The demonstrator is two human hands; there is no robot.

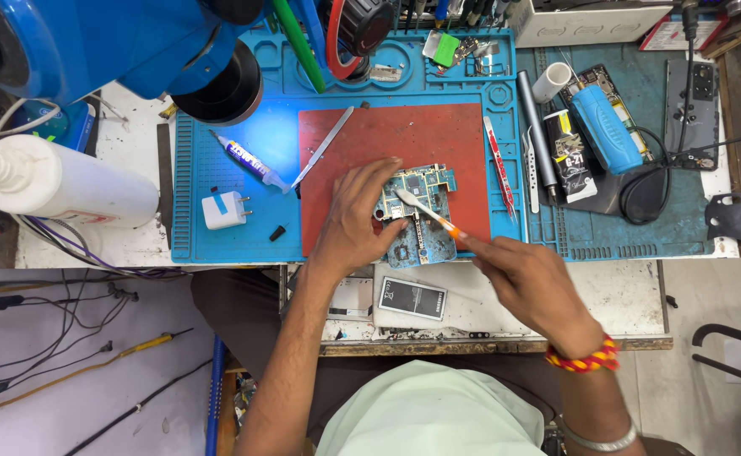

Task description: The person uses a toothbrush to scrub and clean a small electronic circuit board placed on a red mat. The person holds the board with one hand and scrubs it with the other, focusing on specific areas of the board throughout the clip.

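A blue-green phone circuit board (427, 203) lies on a red mat (396, 143) set on a blue work mat (218, 181). My left hand (355, 215) lies flat on the board's left side and holds it down. My right hand (529, 283) grips a small brush with an orange handle (428, 213). The pale bristle tip rests on the board near its middle.
Metal tweezers (324, 145) and a small glue tube (250, 162) lie left of the board, a white plug adapter (223, 209) further left. Red tweezers (499, 165), a grey pen tool (536, 127) and a blue device (607, 128) are right. A white bottle (62, 181) and blue microscope (117, 42) stand at left.
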